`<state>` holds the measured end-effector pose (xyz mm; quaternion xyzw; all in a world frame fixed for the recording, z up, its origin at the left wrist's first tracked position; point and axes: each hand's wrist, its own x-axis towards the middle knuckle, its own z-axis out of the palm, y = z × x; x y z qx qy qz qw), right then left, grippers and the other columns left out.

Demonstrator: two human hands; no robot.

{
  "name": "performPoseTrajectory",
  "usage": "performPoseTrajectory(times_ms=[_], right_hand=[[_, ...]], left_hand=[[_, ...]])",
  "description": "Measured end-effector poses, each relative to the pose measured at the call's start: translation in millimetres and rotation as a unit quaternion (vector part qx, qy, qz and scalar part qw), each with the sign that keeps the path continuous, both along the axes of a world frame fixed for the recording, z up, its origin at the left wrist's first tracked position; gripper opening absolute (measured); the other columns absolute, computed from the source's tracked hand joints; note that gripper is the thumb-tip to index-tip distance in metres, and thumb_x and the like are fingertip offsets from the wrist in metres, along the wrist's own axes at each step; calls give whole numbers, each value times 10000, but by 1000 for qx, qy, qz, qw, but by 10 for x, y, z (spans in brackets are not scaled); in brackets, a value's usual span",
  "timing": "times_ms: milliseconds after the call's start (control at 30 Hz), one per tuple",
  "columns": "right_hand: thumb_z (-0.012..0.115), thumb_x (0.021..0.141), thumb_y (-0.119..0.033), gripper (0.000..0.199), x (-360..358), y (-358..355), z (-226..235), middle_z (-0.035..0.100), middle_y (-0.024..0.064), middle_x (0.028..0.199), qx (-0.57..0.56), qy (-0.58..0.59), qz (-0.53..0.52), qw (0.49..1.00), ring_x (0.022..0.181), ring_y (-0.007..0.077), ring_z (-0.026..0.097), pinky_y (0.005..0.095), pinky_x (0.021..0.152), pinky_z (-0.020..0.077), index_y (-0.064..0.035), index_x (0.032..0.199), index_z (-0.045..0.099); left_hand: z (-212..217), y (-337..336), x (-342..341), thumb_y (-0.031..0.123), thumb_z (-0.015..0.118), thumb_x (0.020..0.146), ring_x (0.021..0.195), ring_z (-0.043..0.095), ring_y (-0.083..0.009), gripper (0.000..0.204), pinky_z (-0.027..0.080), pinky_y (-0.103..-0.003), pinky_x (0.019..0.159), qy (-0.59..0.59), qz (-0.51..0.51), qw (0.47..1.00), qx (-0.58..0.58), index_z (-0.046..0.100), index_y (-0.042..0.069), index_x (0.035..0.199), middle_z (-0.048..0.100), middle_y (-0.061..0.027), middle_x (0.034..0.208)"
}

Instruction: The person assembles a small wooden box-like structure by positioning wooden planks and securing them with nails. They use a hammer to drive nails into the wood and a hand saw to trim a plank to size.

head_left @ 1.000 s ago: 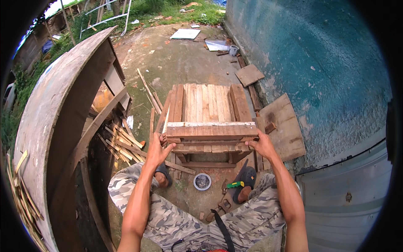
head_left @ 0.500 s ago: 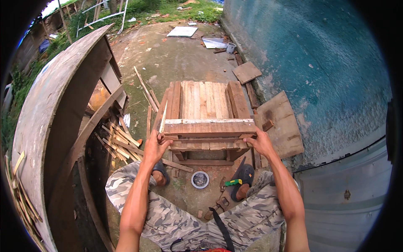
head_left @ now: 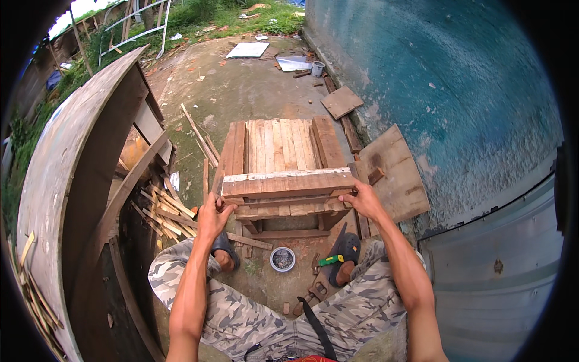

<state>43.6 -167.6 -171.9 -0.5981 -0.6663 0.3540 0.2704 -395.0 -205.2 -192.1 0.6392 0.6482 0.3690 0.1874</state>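
Observation:
A reddish-brown wooden board (head_left: 288, 184), white along its top edge, lies across the near end of a low wooden frame (head_left: 330, 142) with pale slats (head_left: 280, 145). My left hand (head_left: 213, 217) is closed at the board's left end, thumb on the near side. At the opposite end my right hand (head_left: 363, 201) pinches it between thumb and fingers. Just below, a rougher plank edge (head_left: 283, 210) belongs to the frame. Between my feet stands a small round tub (head_left: 282, 259) holding small dark pieces, probably nails.
A hammer with a green and yellow grip (head_left: 330, 260) lies beside my right foot. Thin wood strips (head_left: 166, 211) are piled at the left, near a large curved panel (head_left: 72, 139). Plywood (head_left: 395, 175) rests by the blue wall (head_left: 446, 84) on the right.
The view has shifted slightly, so the scene sits farther left. A pale sliver at the board's left end no longer shows. Both hands stay at the board's ends.

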Motion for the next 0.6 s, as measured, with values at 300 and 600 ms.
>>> performPoseTrajectory(times_ms=[300, 600], right_hand=[[729, 879, 14, 526, 1, 14, -91, 702, 103, 1256, -39, 88, 3, 995, 1138, 190, 649, 336, 969, 508, -20, 1378, 567], [506, 889, 186, 629, 147, -75, -50, 570, 99, 1457, -136, 279, 19, 950, 1326, 165, 541, 271, 1012, 452, 7, 1490, 454]], left_hand=[[51, -28, 49, 188, 852, 828, 618, 457, -163, 494, 465, -331, 590, 23, 10, 999, -25, 378, 53, 839, 552, -109, 658], [-41, -92, 141, 110, 822, 843, 729, 493, -98, 431, 469, -263, 674, -151, 83, 985, -31, 396, 44, 814, 556, -26, 760]])
